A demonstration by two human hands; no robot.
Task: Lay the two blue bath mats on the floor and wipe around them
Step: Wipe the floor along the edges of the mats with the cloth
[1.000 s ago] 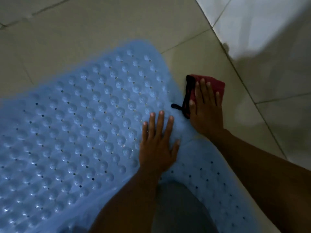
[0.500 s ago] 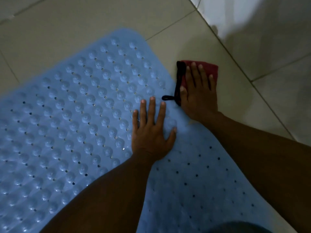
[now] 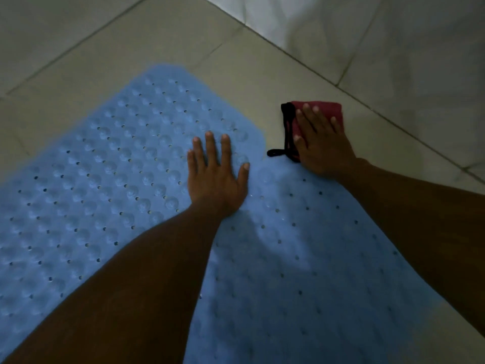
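A person's left hand (image 3: 215, 177) lies flat, fingers spread and gripping nothing, on a blue bath mat (image 3: 110, 185) whose bumpy suction-cup side faces up on the tiled floor (image 3: 126, 40). A second blue bath mat (image 3: 301, 253), smoother and dotted with small holes, lies beside it toward the floor's near right; the two meet under the left palm, and the blurred seam does not show which overlaps the other. The right hand (image 3: 320, 143) presses palm-down, fingers extended, on a folded red cloth (image 3: 325, 111) with black trim and a black loop (image 3: 275, 152), resting on the bare floor just beyond the second mat's far edge and just beside the first mat's rounded far corner. Both forearms cross the mats and hide much of them; the first mat runs off the left edge of the frame and the second off the bottom. A pale tiled wall (image 3: 393, 30) rises at the floor's far right edge. The light is dim, and motion blur softens the mats' textures.
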